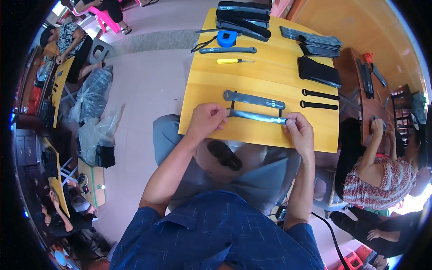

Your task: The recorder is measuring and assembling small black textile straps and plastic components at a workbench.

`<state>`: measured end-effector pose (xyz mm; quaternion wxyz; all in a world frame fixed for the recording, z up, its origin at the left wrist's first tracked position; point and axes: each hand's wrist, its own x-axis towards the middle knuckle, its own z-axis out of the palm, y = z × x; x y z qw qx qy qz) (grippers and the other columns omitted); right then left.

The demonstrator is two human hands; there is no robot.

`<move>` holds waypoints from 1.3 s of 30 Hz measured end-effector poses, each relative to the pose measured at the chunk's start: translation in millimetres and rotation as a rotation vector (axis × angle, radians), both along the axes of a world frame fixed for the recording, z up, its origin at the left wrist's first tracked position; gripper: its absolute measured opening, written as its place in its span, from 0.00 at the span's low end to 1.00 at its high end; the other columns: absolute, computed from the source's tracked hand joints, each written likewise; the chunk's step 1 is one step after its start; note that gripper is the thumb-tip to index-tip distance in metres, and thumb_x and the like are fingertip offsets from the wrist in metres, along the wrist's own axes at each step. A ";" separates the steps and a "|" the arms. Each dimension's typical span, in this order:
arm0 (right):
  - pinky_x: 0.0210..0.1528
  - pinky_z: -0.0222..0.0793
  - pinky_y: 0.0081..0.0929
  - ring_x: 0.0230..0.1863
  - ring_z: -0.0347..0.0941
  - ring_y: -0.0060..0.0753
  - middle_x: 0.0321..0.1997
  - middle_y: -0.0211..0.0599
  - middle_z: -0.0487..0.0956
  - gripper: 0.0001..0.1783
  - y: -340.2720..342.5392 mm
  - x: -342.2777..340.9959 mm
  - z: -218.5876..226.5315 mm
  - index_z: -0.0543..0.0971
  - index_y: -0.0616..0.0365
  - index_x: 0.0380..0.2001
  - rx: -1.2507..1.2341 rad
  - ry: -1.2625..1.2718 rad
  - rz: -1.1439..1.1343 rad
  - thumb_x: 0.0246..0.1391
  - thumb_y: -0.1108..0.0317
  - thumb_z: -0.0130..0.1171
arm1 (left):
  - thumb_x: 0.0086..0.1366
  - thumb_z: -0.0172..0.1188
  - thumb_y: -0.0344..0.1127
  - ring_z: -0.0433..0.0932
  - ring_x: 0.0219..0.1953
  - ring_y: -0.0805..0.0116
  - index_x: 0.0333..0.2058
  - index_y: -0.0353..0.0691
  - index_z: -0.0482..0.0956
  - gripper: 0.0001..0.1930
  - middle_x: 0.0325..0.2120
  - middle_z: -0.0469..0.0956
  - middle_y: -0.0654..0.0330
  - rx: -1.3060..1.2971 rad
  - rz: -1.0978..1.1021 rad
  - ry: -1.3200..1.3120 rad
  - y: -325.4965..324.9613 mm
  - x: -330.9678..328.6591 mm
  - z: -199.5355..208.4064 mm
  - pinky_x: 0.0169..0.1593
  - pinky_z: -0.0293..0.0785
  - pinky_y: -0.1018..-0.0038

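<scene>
A dark grey strap (257,117) with a shiny face is stretched between my hands above the table's near edge. My left hand (208,120) pinches its left end, and my right hand (300,131) grips the right end between thumb and fingers. Just beyond it lies a second grey strap (255,99) with a round eyelet end at the left. Narrow black bands (281,112) show under both ends of that strap. To the right, two thin black straps with looped ends, a farther one (320,94) and a nearer one (318,105), lie side by side.
The yellow table (202,85) also bears a yellow screwdriver (229,61), a blue tape measure (226,38), a single grey strap (228,50), a strap pile (243,20), a strap stack (317,41) and a black bundle (318,72). A person (382,180) sits at the right.
</scene>
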<state>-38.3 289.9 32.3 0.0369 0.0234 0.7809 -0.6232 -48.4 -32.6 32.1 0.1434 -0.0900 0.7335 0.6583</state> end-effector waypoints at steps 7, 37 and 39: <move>0.35 0.67 0.14 0.31 0.69 0.13 0.30 0.21 0.77 0.04 -6.2 -27.7 -9.5 0.80 0.62 0.42 -0.083 -0.018 -0.078 0.67 0.75 0.61 | 0.69 0.64 0.34 0.78 0.21 0.76 0.30 0.34 0.83 0.10 0.20 0.81 0.62 -0.080 0.010 0.027 -3.6 -32.2 -8.3 0.26 0.73 0.76; 0.26 0.62 0.13 0.25 0.66 0.09 0.28 0.19 0.77 0.05 -14.9 -41.5 -12.1 0.82 0.63 0.41 0.005 -0.044 -0.183 0.68 0.72 0.62 | 0.70 0.58 0.37 0.79 0.26 0.45 0.34 0.37 0.79 0.09 0.24 0.79 0.45 -0.660 -0.186 0.310 -4.8 -53.8 -7.0 0.32 0.73 0.57; 0.26 0.62 0.13 0.24 0.65 0.09 0.27 0.20 0.77 0.05 -16.5 -41.2 -10.3 0.82 0.63 0.41 -0.006 -0.081 -0.201 0.68 0.72 0.62 | 0.70 0.58 0.37 0.81 0.31 0.41 0.34 0.37 0.79 0.10 0.26 0.80 0.45 -0.704 -0.203 0.247 -3.5 -53.3 -7.1 0.34 0.74 0.54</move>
